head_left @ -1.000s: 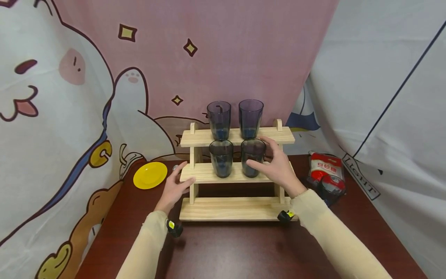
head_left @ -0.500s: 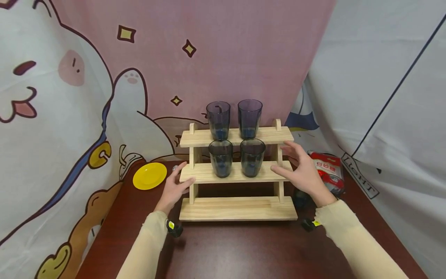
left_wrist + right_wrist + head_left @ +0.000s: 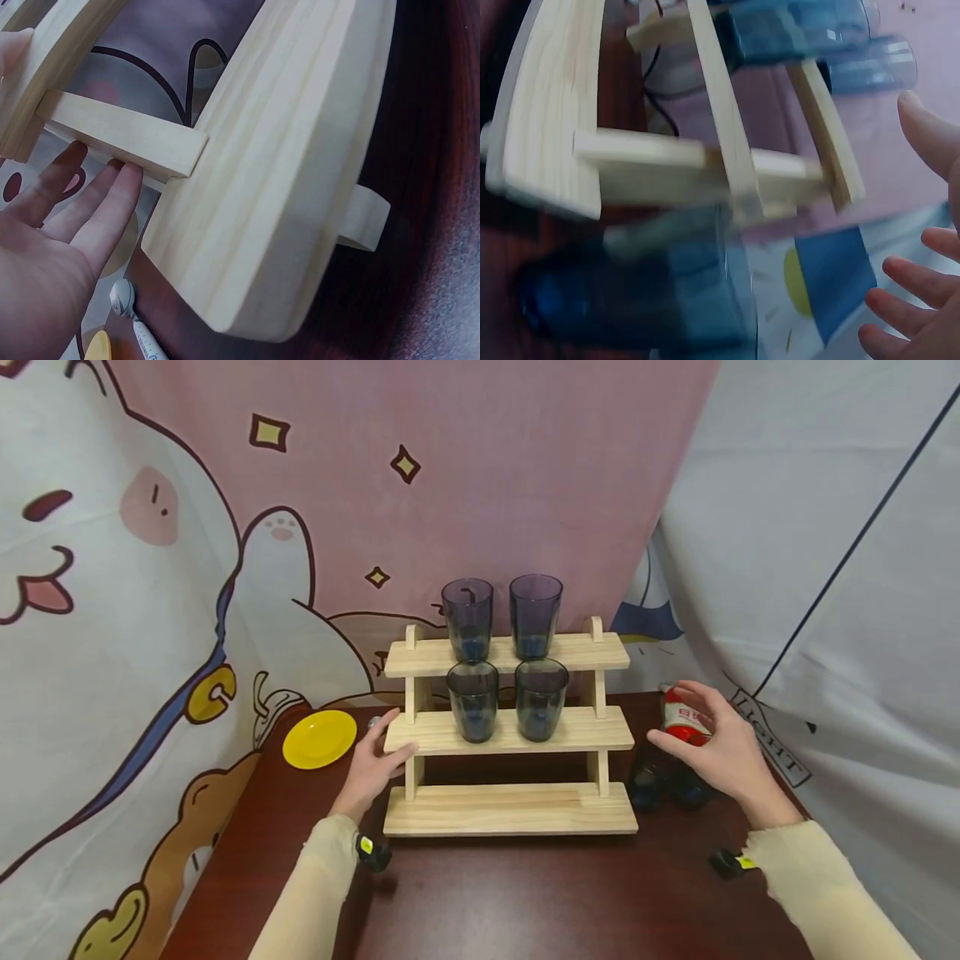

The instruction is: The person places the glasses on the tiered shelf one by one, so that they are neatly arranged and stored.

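A three-tier wooden display rack [image 3: 510, 810] stands mid-table. My left hand [image 3: 367, 768] holds its left end, with the thumb on the middle shelf and fingers [image 3: 105, 217] against the upright. Two tinted drinking glasses stand upright on the top shelf, a left one [image 3: 468, 618] and a right one [image 3: 536, 614]. Below them, on the middle shelf, are another left glass [image 3: 474, 702] and right glass [image 3: 542, 700]. To the rack's right my right hand [image 3: 723, 752] hovers, fingers spread and holding nothing. More dark glasses [image 3: 647, 787] sit under it, partly hidden.
A red and white bag [image 3: 686, 714] with Chinese print lies behind my right hand. At the left is a yellow plate [image 3: 320, 739], with a spoon [image 3: 135, 319] between it and the rack. Printed cloth [image 3: 570, 485] hangs behind the dark red table [image 3: 480, 902].
My right hand has left the right glass on the middle shelf and moved right, over the glasses beside the rack. My left hand stays at the rack's left end.
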### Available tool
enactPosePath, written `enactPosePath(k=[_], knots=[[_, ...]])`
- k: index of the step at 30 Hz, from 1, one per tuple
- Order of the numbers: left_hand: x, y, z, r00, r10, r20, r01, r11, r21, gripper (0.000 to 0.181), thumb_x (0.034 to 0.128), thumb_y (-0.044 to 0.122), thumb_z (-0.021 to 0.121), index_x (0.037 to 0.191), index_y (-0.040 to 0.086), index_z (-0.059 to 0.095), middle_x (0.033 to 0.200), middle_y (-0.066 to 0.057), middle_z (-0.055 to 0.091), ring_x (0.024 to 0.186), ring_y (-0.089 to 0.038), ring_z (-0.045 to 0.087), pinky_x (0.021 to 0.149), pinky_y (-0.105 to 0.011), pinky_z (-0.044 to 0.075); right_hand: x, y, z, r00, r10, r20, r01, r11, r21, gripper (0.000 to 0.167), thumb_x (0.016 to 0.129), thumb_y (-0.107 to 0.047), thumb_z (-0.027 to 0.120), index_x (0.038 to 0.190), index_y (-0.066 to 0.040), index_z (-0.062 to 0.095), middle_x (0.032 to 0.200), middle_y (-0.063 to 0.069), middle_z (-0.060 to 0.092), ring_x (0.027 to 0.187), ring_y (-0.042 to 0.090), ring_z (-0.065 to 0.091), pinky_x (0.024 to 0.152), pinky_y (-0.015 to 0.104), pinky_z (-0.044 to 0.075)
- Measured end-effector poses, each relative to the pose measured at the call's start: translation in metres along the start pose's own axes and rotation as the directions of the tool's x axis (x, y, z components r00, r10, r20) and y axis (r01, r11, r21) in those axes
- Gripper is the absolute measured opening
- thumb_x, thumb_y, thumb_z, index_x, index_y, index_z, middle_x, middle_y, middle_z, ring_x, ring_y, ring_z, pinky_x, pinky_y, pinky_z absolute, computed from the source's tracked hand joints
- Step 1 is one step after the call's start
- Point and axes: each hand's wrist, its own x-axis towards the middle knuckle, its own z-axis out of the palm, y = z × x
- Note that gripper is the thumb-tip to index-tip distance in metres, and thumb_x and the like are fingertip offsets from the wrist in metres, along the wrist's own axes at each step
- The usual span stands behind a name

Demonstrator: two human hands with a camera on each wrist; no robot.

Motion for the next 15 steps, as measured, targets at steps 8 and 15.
enactPosePath(k=[8,15], knots=[[-0.002,0.004,0.0,1.0,0.006,0.002,-0.006,1.0,0.013,0.079,0.0965,0.018,0.079,0.164,0.024,0.039,0.144,-0.027,0.054,0.118,-0.037,0.067,0.099,-0.061,0.054,-0.015,0.043,-0.028,0.996,0.093,-0.003,-0.093,0.994,-0.059,0.094,0.088,-0.038,0.087,0.162,-0.011,0.036,0.151,0.027,0.053,0.134,0.046,0.049,0.122,0.027,0.036],[-0.002,0.003,0.001,1.0,0.006,-0.006,-0.006,1.0,0.02,0.078,0.0966,0.019,0.079,0.163,0.027,0.04,0.143,-0.026,0.056,0.115,-0.035,0.069,0.097,-0.056,0.057,-0.026,0.073,-0.037,0.984,0.145,0.103,-0.133,0.984,-0.116,0.102,0.089,-0.044,0.085,0.164,-0.005,0.029,0.154,0.034,0.045,0.132,0.057,0.048,0.1,0.064,0.049]])
